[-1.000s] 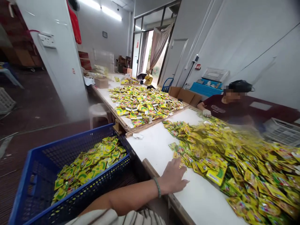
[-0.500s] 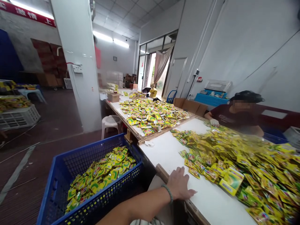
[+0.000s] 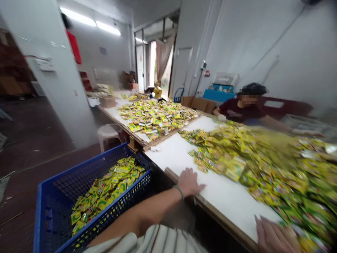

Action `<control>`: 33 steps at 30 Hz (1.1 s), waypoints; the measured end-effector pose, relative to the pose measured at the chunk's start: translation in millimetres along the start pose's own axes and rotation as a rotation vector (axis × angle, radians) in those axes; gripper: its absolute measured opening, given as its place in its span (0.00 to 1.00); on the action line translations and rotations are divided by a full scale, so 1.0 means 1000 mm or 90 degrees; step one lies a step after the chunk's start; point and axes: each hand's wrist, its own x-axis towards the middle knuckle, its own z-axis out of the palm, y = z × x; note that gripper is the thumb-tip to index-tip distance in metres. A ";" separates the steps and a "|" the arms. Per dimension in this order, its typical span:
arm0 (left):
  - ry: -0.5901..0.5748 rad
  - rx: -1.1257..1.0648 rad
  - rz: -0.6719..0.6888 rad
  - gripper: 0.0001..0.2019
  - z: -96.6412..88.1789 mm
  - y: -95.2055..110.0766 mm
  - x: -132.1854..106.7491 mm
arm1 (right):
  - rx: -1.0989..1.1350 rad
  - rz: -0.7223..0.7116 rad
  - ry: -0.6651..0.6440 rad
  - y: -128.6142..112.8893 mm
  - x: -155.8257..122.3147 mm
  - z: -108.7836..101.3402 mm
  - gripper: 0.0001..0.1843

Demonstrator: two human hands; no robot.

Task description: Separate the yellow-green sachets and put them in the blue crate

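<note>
My left hand (image 3: 188, 183) lies palm down at the near edge of the white table (image 3: 237, 198), its fingers stretched and thumb apart, holding nothing. A bracelet circles that wrist. At the bottom right, my right hand (image 3: 276, 236) rests on the tabletop with fingers extended, beside a wide heap of yellow and green packets (image 3: 263, 168); its lower part is cut off by the frame. Within the heap's near side lies a larger yellow packet (image 3: 235, 168), somewhat blurred.
A blue plastic crate (image 3: 39, 211) on the left holds many yellow packets. Beyond a wooden strip (image 3: 171, 131) lies a pile of small yellow boxes (image 3: 158, 119). A white stool (image 3: 107, 133) stands near the pillar (image 3: 58, 84). Across the table, a co-worker (image 3: 244, 109) stretches one arm over the heap.
My view has turned right and the scene has shifted left. My right hand has come into view at the bottom right. My left hand stays at the table edge. The co-worker's arm now reaches outward.
</note>
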 end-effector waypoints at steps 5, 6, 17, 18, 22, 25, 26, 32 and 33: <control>-0.014 0.009 0.012 0.30 0.005 -0.002 0.007 | -0.120 0.013 -0.026 -0.027 0.020 -0.017 0.11; -0.015 0.010 0.015 0.30 0.008 -0.003 0.009 | -0.127 0.023 -0.036 -0.028 0.020 -0.016 0.11; 0.042 0.061 0.026 0.25 0.015 -0.007 0.011 | -0.088 0.115 -0.090 -0.029 0.015 -0.014 0.08; 0.042 0.060 0.022 0.25 0.015 -0.007 0.012 | -0.088 0.109 -0.088 -0.030 0.015 -0.014 0.08; 0.037 0.054 0.005 0.26 0.013 -0.005 0.010 | -0.081 0.066 -0.069 -0.030 0.017 -0.017 0.09; 0.040 0.044 0.002 0.25 0.013 -0.004 0.009 | -0.061 0.038 -0.059 -0.028 0.015 -0.015 0.08; 0.042 0.041 0.000 0.25 0.013 -0.004 0.009 | -0.058 0.024 -0.058 -0.027 0.013 -0.013 0.08; 0.057 0.007 -0.023 0.27 0.014 -0.002 0.008 | -0.103 -0.170 -0.090 -0.010 0.000 0.000 0.18; 0.057 0.000 -0.030 0.28 0.014 -0.002 0.007 | -0.111 -0.198 -0.084 -0.006 -0.002 0.003 0.19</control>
